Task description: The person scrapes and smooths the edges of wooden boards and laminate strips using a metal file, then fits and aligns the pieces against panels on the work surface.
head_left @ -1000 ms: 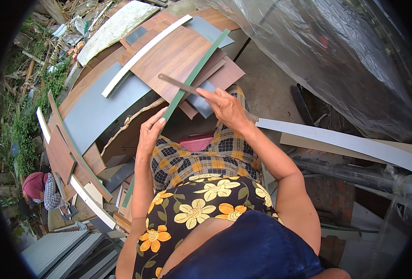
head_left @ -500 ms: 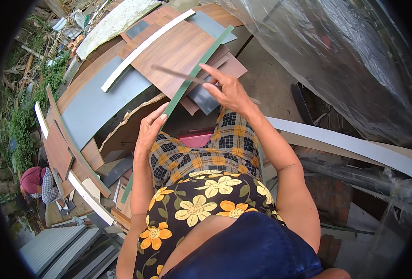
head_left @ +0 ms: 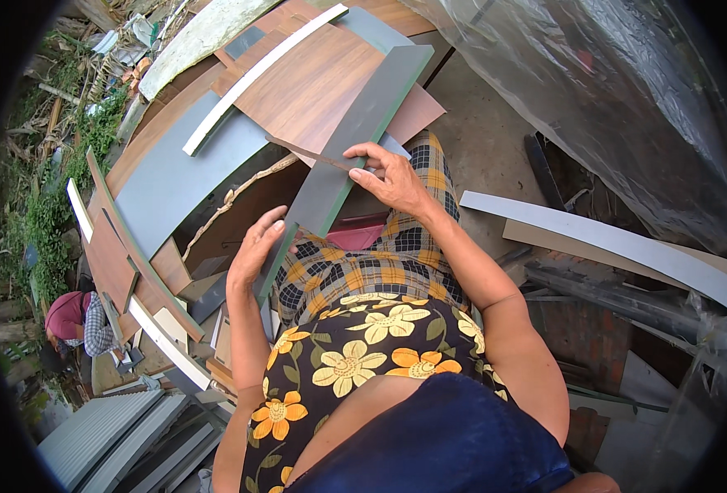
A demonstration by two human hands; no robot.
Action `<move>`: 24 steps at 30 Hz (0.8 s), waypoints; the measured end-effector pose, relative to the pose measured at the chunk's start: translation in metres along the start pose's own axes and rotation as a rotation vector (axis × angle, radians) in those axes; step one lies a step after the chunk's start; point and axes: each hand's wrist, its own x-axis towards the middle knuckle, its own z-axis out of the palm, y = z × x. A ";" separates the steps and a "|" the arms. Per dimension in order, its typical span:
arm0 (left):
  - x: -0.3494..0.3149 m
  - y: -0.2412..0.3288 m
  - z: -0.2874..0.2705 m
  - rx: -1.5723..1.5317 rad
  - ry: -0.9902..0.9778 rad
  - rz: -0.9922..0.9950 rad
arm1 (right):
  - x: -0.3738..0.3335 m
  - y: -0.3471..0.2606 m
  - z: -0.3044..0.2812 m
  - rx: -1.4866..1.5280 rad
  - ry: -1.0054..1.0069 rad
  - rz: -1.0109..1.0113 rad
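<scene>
A long dark grey board (head_left: 359,123) with green edging slants over my lap, its broad face turned up. My left hand (head_left: 253,251) is at its lower end, thumb on top and fingers bent around a narrower green-edged part (head_left: 275,261); whether this is the same board or a second one I cannot tell. Pinched in my right hand (head_left: 392,181) is a thin, flat brown strip (head_left: 310,154), blade-like, lying across the board. Its exact kind is unclear. Beyond the board lies a wood-grain panel (head_left: 310,78).
A narrow white strip (head_left: 257,78) lies over the stacked panels. Left of it is a grey panel (head_left: 174,164). Clear plastic sheeting (head_left: 577,107) hangs at right, above a long white strip (head_left: 610,242). Another person (head_left: 76,320) crouches at far left.
The board has rolled from its green edge to its grey face. My right hand and the thin strip moved slightly nearer me; my left hand shifted down and left.
</scene>
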 end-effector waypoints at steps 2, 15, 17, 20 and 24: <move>-0.005 0.005 0.002 -0.061 -0.317 -0.236 | -0.004 0.011 0.002 0.026 0.029 -0.030; -0.029 0.051 0.024 0.469 0.269 0.227 | -0.015 -0.009 -0.007 -0.166 0.080 0.004; -0.042 0.082 0.033 0.744 0.444 0.163 | -0.020 -0.025 0.000 -0.356 0.123 -0.225; -0.045 0.087 0.031 0.894 0.477 0.217 | -0.023 -0.030 0.016 -0.443 0.034 -0.283; -0.044 0.079 0.029 0.903 0.480 0.241 | -0.013 -0.030 0.015 -0.500 0.013 -0.320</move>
